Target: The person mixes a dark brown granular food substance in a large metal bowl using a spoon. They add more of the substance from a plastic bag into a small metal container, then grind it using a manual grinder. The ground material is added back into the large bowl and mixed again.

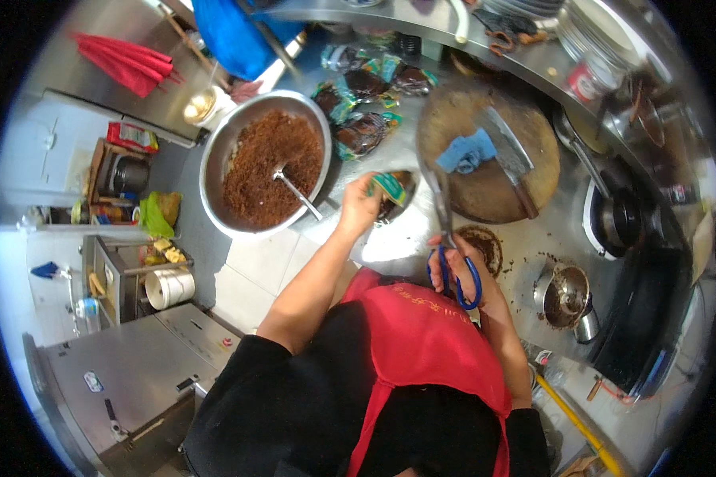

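My left hand point(359, 206) grips one end of a clear plastic food packet point(402, 189) with a green label and dark contents, held above the steel worktop point(388, 243). In my right hand point(466, 271) is a pair of scissors point(443, 206) with blue handles, the blades pointing away from me toward the edge of the chopping board. Several similar packets point(364, 134) lie in a group beyond my left hand. To the left stands a large steel bowl point(206, 179) with a brown crumbly mixture point(256, 191) and a metal spoon point(298, 194) in it.
A round wooden chopping board point(483, 200) bears a cleaver point(510, 149) and a blue cloth point(468, 152). A lid with brown residue point(483, 238) and a steel grinder cup point(564, 295) sit at right. Plates point(596, 30) stand on the shelf point(513, 56) overhead.
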Demonstrator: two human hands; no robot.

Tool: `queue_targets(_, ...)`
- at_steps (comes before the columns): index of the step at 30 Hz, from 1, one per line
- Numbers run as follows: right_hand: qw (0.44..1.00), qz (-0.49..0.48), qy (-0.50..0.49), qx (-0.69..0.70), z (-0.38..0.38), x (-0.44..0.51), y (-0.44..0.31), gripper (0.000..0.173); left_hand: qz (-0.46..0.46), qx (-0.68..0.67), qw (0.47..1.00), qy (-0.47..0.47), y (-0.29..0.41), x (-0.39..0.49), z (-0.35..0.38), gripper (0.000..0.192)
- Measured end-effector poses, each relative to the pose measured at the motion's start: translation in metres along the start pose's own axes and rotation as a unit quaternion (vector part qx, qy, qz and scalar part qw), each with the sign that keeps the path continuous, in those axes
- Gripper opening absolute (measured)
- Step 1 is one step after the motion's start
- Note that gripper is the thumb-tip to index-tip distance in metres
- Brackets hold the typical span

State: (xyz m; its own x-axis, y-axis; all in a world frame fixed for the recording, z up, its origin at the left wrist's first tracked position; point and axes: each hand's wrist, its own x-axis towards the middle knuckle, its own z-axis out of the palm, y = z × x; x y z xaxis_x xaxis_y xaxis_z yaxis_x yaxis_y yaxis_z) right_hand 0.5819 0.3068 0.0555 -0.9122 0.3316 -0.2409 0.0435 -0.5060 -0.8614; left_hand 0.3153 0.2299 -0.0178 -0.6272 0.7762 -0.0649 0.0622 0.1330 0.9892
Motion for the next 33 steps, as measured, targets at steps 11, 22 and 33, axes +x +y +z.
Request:
queue_targets(11,0.973,0.035,-0.161,0.163,0.015,0.015,-0.016,0.086,0.077,-0.095,0.991,0.049,0.100,0.025,-0.008,0.041)
queue_targets(22,0.943,0.042,-0.223,0.244,0.028,0.027,-0.030,0.099,0.222,0.047,0.973,0.039,0.137,0.024,-0.004,0.034)
queue_targets(33,0.940,0.034,-0.165,0.296,0.046,0.028,-0.023,0.095,0.224,0.100,0.969,0.039,0.132,0.025,-0.003,0.019)
